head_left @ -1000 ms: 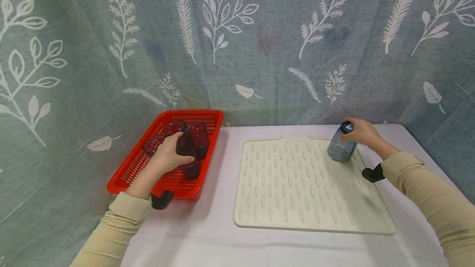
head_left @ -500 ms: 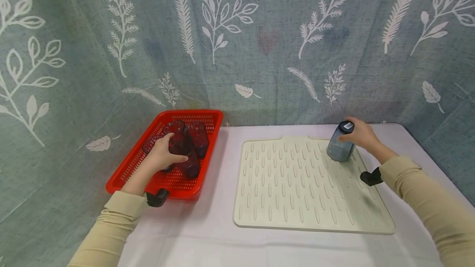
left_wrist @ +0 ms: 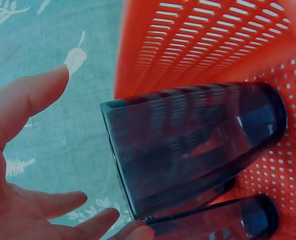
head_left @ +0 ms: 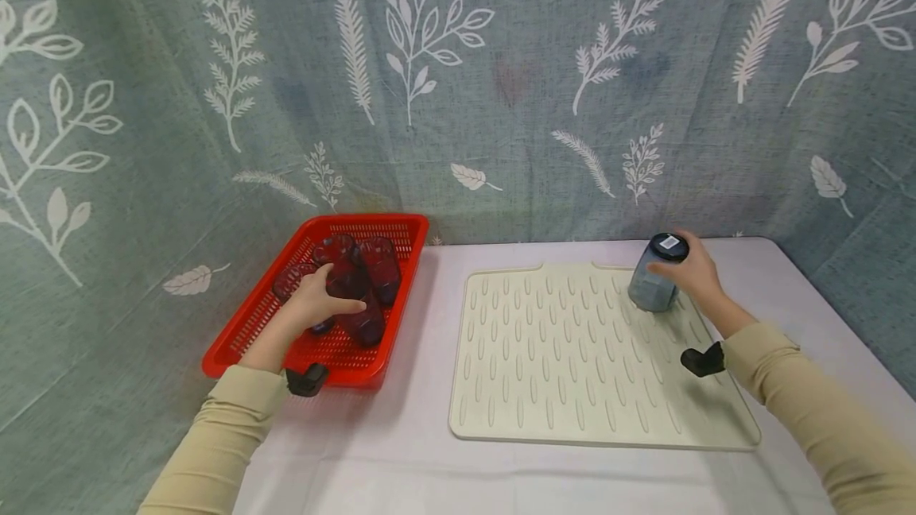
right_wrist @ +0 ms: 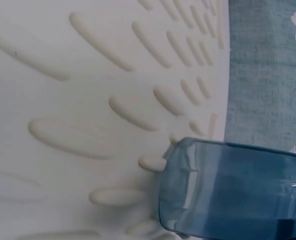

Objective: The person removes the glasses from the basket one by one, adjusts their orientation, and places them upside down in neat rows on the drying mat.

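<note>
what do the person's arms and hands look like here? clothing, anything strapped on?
Both arms wear long beige sleeves reaching the wrists. The left hand and right hand are bare: no gloves, rings or watches visible. A small black device sits under the left wrist and a matching one under the right. No cables visible.

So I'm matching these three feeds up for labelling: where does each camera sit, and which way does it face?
Head: worn on the head, facing forward and down at the table, red basket and ribbed mat; both sleeves and hands show.
Left wrist: on the left wrist, facing a dark glass in the basket; left hand shows.
Right wrist: on the right wrist, facing a blue glass mouth-down on the mat; no hand is clearly visible.
Shared: head and right wrist both show the blue glass.
</note>
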